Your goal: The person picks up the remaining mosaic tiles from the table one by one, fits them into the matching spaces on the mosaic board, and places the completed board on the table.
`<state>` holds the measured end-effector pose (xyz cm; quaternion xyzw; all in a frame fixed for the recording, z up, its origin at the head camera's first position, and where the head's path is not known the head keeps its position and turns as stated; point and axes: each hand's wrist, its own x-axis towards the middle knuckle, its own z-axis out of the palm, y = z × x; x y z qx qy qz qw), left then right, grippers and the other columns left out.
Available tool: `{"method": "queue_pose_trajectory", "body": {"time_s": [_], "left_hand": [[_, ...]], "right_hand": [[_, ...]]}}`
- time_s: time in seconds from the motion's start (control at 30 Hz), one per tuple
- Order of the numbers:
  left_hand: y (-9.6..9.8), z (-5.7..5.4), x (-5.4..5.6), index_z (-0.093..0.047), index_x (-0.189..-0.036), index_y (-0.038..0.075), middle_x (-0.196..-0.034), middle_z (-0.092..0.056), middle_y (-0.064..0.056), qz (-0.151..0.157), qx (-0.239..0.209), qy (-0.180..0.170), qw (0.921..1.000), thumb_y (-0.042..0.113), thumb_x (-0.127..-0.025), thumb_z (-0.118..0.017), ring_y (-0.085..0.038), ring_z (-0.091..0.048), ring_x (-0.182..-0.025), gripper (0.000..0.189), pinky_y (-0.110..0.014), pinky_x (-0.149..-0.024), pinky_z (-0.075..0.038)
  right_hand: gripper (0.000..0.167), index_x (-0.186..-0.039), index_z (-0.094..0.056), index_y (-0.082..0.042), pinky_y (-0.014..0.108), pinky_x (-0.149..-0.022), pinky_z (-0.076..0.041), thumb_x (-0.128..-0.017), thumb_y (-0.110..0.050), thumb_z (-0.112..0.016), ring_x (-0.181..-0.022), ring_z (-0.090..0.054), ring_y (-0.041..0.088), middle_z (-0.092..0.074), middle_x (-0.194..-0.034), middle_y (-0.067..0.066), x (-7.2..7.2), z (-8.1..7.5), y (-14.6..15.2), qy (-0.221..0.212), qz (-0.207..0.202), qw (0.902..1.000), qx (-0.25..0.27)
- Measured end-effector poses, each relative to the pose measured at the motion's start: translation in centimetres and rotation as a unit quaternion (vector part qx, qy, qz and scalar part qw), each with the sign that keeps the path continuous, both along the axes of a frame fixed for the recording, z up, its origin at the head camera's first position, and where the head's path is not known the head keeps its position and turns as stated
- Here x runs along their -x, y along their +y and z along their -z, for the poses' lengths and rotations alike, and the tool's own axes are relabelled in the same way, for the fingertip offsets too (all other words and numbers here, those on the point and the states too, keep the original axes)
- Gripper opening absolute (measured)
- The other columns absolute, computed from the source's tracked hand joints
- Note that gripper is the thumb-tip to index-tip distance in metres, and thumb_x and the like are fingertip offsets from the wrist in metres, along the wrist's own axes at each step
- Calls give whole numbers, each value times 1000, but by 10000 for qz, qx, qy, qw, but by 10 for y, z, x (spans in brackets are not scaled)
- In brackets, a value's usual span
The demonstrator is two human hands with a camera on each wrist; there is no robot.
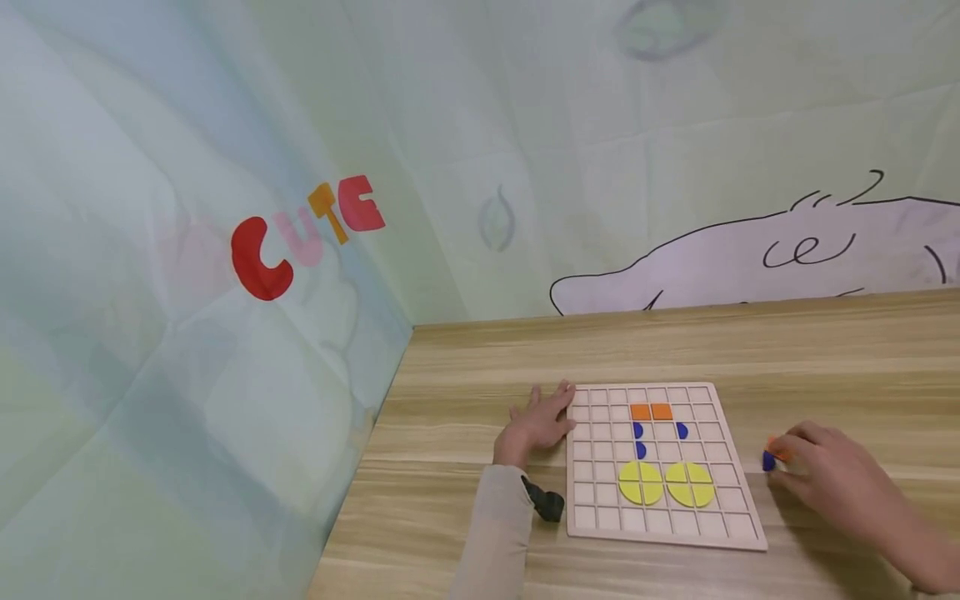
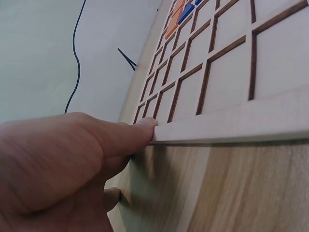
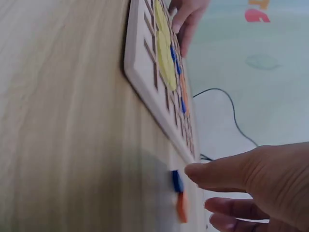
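Note:
A pale wooden grid board (image 1: 592, 518) lies flat on the table. Set in it are two orange squares (image 1: 651, 412), three blue half-round pieces (image 1: 682, 431) and two yellow circles (image 1: 641, 483) made of quarter pieces. My left hand (image 1: 536, 427) rests at the board's left edge; in the left wrist view a digit touches the rim (image 2: 203, 128). To the right of the board, my right hand (image 1: 832, 475) is over a loose blue piece (image 3: 177, 181) and an orange piece (image 3: 181, 208). In the right wrist view its thumb and fingers are apart, beside these blurred pieces.
The wood-grain table (image 1: 450, 367) meets a printed cloth backdrop (image 1: 525, 167) behind and at the left. A black strap or cuff piece (image 1: 546, 502) hangs at the left wrist, close to the board's left edge.

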<state>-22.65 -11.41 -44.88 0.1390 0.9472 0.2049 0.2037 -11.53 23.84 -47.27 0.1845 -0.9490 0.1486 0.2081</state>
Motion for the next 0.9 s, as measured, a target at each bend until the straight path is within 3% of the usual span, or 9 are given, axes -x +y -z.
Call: {"method": "queue_pose_trajectory", "body": {"time_s": [0.27,0.9], "left_hand": [[0,1,0,-21,-153,27,-161,-10,12,-29,-28,5,10000,28,-101,-45,-30,3,-149,58,-69,-111,0],[0,0,0,-21,-154,26,-161,-10,13,-51,-28,2,10000,28,-101,-45,-30,3,-149,57,-68,-111,0]], "right_hand": [[26,-79,-69,-15,47,-66,-48,-61,-19,-86,-76,-58,26,-63,-85,6,2,11,3,-127,102,9998,138],[21,-78,-71,-13,51,-72,-46,-63,-16,-86,-83,-58,32,-62,-91,13,9,14,1,-432,145,9981,403]]}}
